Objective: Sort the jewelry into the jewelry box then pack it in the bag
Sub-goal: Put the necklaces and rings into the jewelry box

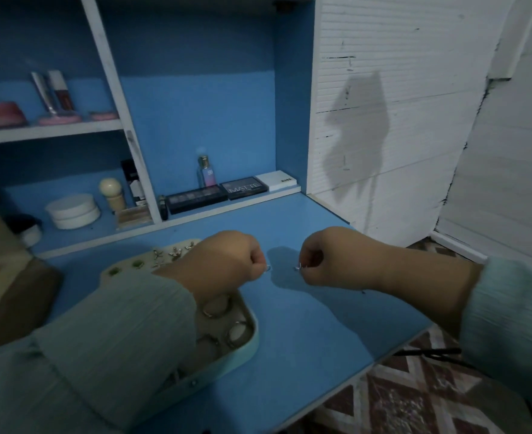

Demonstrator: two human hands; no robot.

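Left hand (227, 261) curled, pinching small silver piece (268, 268) at fingertips. Right hand (327, 256) curled too, pinching second small piece (297, 268), probably earring; too small to tell. Hands apart, fists facing, narrow gap between over blue desk (305, 324). Jewelry box (249, 339) open, under left wrist and forearm, rings (216, 308) in slots just behind left hand. Left hand nearer box; right must cross leftward. Bag not clearly visible.

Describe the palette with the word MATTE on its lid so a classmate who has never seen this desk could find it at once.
Start at the blue desk and look to its back ledge under the tall open shelf bay. Three flat cases lie in a row there; the MATTE palette is the middle one, black with large pale lettering, between a longer dark palette and a white box.
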